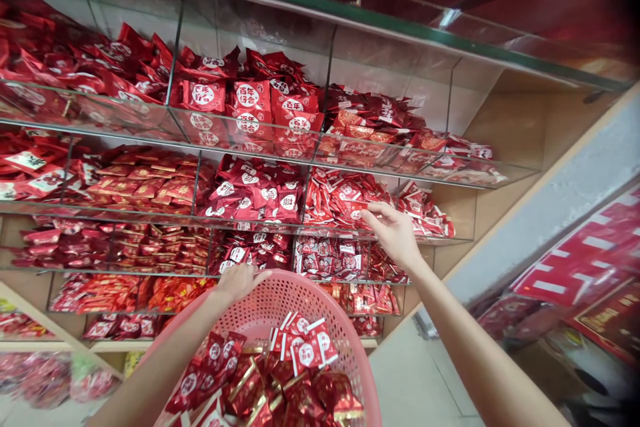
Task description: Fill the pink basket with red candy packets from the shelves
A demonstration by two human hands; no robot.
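Observation:
My left hand (243, 280) is closed over the far rim of a pink perforated plastic basket (357, 340). Inside the basket lie red-and-white packets (306, 343), darker red packets (207, 363) and shiny red-and-gold wrapped pieces (300, 393). Over at a middle shelf, my right hand (393, 230) reaches across the clear front edge into a bin of small red packets (325, 197). Its thumb and fingertips are pinched together at a small red packet (356, 212), most of which blends in with the others.
Glass-fronted shelves (240, 220) with upright dividers hold many red packets in tiers. A thick green-edged glass shelf (350, 13) crosses above. Wooden side panel (500, 120) and grey wall (540, 213) stand right. Bagged goods (45, 373) lie lower left; red packaging (580, 260) is at right.

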